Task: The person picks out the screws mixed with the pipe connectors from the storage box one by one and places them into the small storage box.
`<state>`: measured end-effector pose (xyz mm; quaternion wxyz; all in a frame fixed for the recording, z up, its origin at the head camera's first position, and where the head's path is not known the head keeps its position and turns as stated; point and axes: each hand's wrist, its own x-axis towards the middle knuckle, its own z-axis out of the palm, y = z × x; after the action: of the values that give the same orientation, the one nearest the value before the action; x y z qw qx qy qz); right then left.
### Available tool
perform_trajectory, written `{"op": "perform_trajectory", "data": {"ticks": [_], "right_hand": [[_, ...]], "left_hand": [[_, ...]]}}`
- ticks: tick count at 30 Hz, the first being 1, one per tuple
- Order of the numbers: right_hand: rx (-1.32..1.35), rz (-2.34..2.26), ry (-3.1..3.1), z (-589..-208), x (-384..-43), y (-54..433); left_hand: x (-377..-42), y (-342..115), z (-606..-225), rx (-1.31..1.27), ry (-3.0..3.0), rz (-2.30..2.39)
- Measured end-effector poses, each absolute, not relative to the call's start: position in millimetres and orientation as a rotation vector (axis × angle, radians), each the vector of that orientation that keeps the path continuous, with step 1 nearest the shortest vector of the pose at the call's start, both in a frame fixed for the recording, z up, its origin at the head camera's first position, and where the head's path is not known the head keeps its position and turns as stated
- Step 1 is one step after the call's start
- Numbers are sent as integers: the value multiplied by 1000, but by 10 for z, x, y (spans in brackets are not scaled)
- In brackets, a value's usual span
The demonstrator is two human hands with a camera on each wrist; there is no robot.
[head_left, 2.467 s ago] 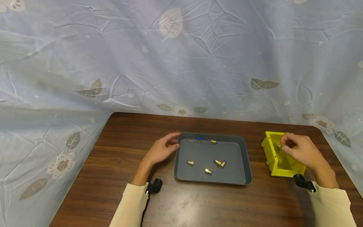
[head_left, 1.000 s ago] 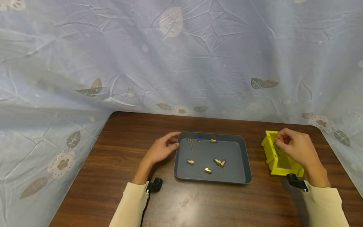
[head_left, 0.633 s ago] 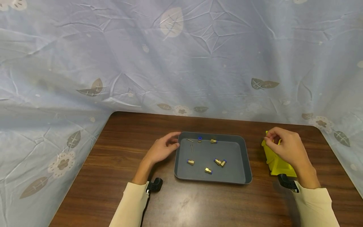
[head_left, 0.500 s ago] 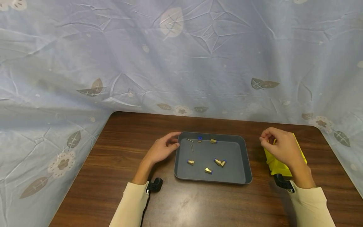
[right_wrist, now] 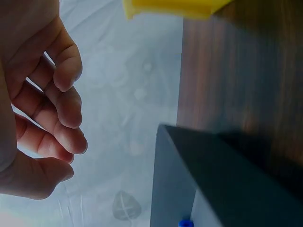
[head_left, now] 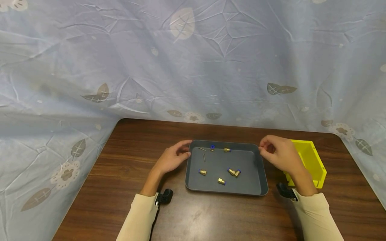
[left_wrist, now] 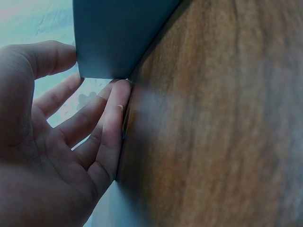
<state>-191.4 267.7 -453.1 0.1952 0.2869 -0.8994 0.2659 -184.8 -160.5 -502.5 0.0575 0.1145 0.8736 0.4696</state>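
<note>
My left hand [head_left: 171, 159] rests against the left side of the grey tray [head_left: 247, 193], thumb at its rim and fingers loosely extended; the left wrist view shows the fingertips [left_wrist: 122, 90] low at the tray wall [left_wrist: 118, 38]. Over the tray's far right corner, my right hand [head_left: 280, 154] has thumb and forefinger tips together, pinching what looks like a thin metal pin, almost wholly hidden by the fingertips. Two such pins, one nearer the middle [head_left: 204, 157], lie at the tray's left, among several brass push-in fittings [head_left: 221, 181] with blue collars.
To the right of the tray stands a yellow bin [head_left: 313, 164], partly covered by my right hand and forearm. Everything sits on a brown wooden table [head_left: 193, 214]. A pale leaf-patterned cloth [head_left: 193, 67] hangs behind the table's far edge.
My right hand has moved left from over the yellow bin, where pins lay, to the tray's right rim. The left hand, tray and fittings have stayed put.
</note>
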Motion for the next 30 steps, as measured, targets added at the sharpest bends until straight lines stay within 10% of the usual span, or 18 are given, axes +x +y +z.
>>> {"op": "perform_trajectory", "data": {"ticks": [30], "right_hand": [[1064, 972, -2566, -4554, -2240, 1885]], "left_hand": [[-1857, -1613, -5031, 366, 2648, 1418]]}}
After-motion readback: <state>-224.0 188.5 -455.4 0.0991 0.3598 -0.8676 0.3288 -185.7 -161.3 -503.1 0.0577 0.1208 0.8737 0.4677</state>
